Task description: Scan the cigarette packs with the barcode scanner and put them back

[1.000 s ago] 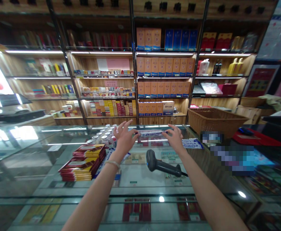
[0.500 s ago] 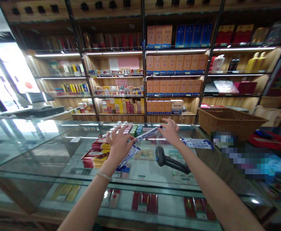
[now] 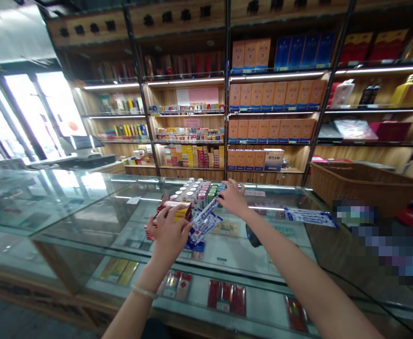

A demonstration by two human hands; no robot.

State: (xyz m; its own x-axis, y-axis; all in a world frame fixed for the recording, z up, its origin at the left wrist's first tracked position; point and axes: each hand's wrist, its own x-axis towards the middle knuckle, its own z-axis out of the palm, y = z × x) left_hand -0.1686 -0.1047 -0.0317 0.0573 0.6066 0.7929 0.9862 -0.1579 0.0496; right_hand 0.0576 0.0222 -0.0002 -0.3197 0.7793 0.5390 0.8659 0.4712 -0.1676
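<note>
Two bare hands [image 3: 169, 231] and one slim blue-and-white packet [image 3: 207, 210] between them appear around six o'clock. Three tall top-shelf orange boxes [image 3: 250, 55] stand at one, four tall blue boxes [image 3: 295, 52] between one and two, one brown woven basket [image 3: 365, 186] at three.

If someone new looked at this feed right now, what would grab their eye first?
Probably the left hand and right hand, holding a slim blue-and-white packet between them over the glass counter. Next, the rows of orange boxes on the back shelves, right of centre. Then the big brown basket at the right.
</note>
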